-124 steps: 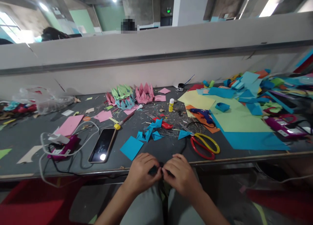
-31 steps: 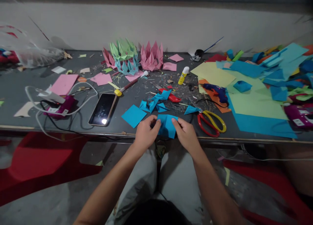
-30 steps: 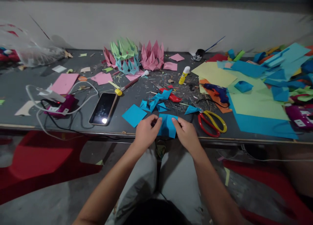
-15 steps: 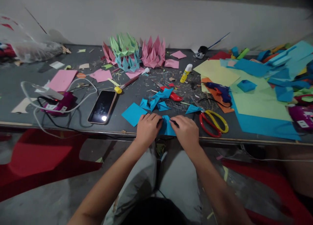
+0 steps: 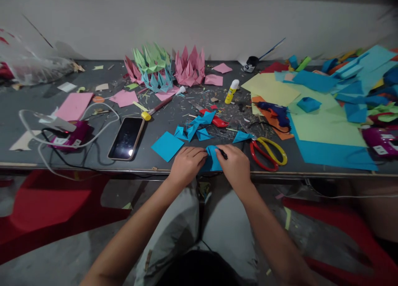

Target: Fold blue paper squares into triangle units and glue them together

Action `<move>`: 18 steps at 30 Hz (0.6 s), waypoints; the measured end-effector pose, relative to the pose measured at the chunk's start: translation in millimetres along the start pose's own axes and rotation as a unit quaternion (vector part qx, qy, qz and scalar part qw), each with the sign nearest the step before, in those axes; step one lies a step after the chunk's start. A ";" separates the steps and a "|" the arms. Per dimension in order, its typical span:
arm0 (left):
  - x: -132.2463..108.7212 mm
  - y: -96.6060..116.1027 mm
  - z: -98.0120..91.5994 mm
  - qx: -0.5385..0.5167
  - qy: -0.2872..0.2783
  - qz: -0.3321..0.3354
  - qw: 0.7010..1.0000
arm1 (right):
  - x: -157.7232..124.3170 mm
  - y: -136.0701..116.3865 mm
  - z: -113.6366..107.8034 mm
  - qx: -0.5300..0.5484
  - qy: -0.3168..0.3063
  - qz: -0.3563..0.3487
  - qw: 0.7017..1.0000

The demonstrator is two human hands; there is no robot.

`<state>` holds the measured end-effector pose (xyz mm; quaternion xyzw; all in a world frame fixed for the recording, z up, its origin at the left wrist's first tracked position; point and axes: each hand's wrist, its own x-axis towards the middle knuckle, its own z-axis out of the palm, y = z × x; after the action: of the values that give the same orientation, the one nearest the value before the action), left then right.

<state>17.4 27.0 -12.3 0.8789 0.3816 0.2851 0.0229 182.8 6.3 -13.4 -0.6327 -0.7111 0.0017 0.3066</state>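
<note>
A folded blue paper piece [image 5: 212, 159] lies at the near edge of the dark table [image 5: 37, 145]. My left hand [image 5: 187, 165] presses on its left side with fingers curled. My right hand [image 5: 235, 165] holds its right side, fingers closed, with a small dark object at the fingertips. Just beyond lie a flat blue square [image 5: 167, 145], several folded blue triangles [image 5: 194, 128] and red-and-yellow scissors [image 5: 266, 153].
A phone [image 5: 126, 138], a purple glue gun [image 5: 70, 136] with white cable, a glue stick [image 5: 231, 91], a blue glue gun [image 5: 275, 111], paper crowns [image 5: 164, 68] at the back and coloured sheets [image 5: 323, 128] on the right crowd the table. A red chair [image 5: 46, 207] stands left.
The blue piece went from held up between my fingers to pressed down at the table edge; both hands lowered onto it and moved closer together.
</note>
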 end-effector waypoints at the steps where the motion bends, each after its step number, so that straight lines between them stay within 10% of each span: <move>1: 0.0 -0.1 0.1 0.002 0.001 0.001 1.000 | 0.7 0.0 -0.2 0.003 -0.002 0.005 1.000; 18: -2.8 -4.8 -1.7 -0.019 -0.007 0.035 0.999 | 4.4 25.7 -4.3 0.063 -0.106 -0.226 0.966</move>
<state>11.8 28.2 -13.5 0.8932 0.3447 0.2869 0.0321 207.7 13.8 -18.0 -0.4317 -0.8623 0.0439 0.2612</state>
